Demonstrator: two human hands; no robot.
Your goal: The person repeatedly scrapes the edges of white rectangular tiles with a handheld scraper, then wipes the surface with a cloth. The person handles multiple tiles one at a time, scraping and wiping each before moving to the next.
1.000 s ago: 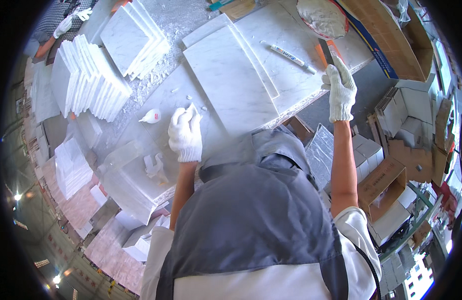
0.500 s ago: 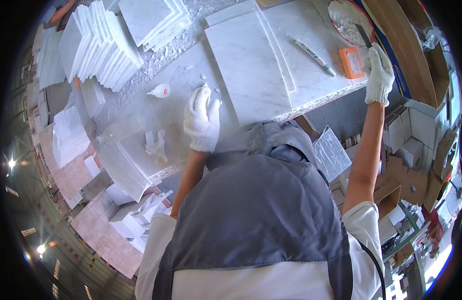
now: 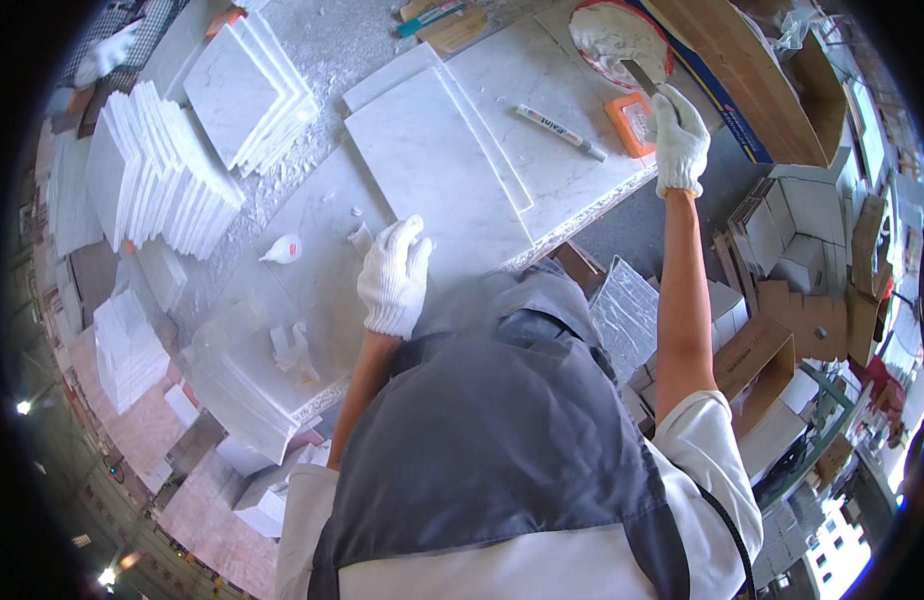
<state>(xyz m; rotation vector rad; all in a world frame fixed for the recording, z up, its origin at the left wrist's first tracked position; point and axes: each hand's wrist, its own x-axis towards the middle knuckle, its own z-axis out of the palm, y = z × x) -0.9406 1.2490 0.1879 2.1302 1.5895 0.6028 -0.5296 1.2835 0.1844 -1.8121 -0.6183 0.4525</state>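
Observation:
My right hand, in a white knit glove, grips a putty knife. Its dark blade reaches over the near rim of a round red-rimmed bowl of white paste. Just left of that hand lies an orange-framed block. My left hand, also gloved, is by the near left edge of a grey-veined white stone slab. Its fingers are loosely bent and apart, with nothing visible between them. Small pale chips lie beside it. A paint marker rests right of the slab.
Stacks of white stone tiles stand at the left and far left. A small white squeeze bottle lies on the table. Long cardboard boxes border the right side. White boxes and an open carton are at the lower right.
The whole view has shifted, so the table appears farther left and lower. My left hand has moved slightly right toward the slab. The putty knife stays in my right hand at the bowl.

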